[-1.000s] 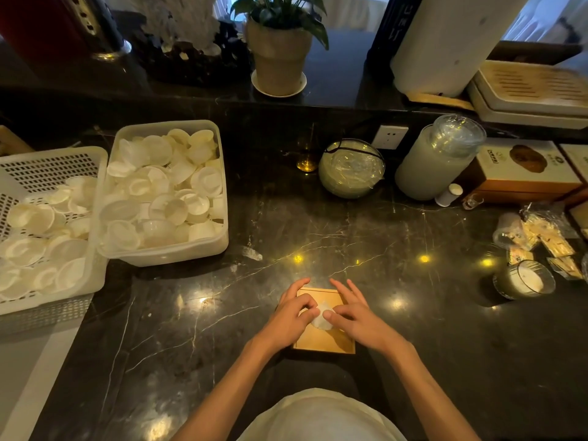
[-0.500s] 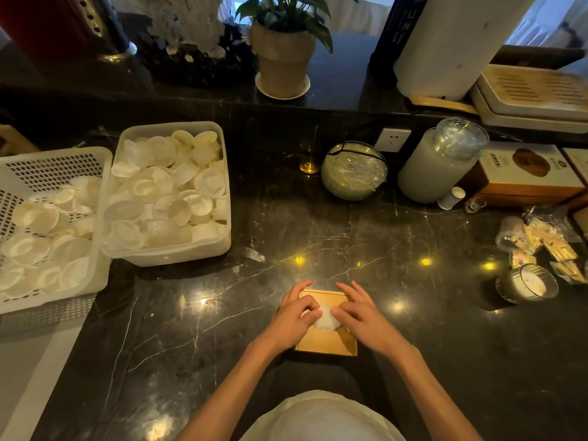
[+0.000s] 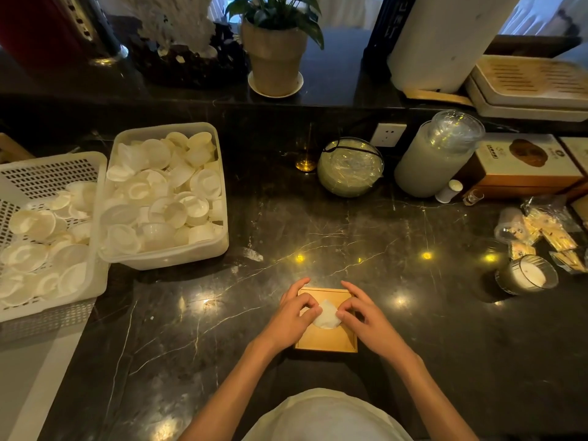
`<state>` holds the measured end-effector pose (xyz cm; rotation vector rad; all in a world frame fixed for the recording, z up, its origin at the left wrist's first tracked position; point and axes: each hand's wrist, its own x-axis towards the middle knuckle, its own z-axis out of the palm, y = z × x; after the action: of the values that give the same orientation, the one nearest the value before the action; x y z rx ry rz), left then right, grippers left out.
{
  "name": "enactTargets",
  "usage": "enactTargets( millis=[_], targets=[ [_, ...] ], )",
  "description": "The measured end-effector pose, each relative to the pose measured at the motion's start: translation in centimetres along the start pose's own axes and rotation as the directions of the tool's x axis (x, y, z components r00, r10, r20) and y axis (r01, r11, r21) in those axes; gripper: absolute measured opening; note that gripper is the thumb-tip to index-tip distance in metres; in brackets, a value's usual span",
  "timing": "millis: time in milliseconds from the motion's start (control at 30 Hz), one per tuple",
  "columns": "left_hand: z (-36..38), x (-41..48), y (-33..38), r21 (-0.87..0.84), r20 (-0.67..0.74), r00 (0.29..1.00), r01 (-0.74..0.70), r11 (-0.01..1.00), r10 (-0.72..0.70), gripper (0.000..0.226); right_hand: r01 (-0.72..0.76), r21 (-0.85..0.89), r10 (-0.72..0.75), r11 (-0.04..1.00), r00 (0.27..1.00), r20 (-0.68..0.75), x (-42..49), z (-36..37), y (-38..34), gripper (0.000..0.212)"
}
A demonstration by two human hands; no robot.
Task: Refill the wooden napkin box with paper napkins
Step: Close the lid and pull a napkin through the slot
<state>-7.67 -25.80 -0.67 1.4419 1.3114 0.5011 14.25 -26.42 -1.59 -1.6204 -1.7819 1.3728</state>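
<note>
A square wooden napkin box [image 3: 327,338] sits on the dark marble counter just in front of me, lid on, with a round opening in its top. A white paper napkin [image 3: 327,315] sticks up out of that opening. My left hand [image 3: 291,316] rests on the box's left side, its fingertips pinching the napkin's left edge. My right hand [image 3: 366,316] lies over the box's right side and pinches the napkin's right edge. Both hands cover much of the lid.
Two white plastic tubs of small white cups, one solid [image 3: 165,259] and one perforated [image 3: 19,176], stand at the left. Far side: a wrapped bowl [image 3: 350,167], a cup stack [image 3: 436,157], a cardboard box [image 3: 521,167]. Right: a candle glass [image 3: 525,275] and snack packets [image 3: 553,237].
Both hands have shifted slightly on the lid, and more of the white napkin now shows between the fingertips above the opening. The box has stayed in place.
</note>
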Motion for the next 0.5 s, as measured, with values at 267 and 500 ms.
enactTargets(
  millis=[267,500],
  targets=[
    [0.22,0.26,0.25,0.027,-0.011,1.000,0.020,0.999,-0.019,0.015,-0.002,-0.016,0.002,1.000,1.000,-0.007,0.09,0.20,-0.27,0.012],
    [-0.02,0.16,0.49,0.005,-0.006,1.000,0.019,1.000,-0.019,0.012,0.002,0.010,-0.002,1.000,1.000,-0.004,-0.11,-0.05,-0.67,0.011]
  ],
)
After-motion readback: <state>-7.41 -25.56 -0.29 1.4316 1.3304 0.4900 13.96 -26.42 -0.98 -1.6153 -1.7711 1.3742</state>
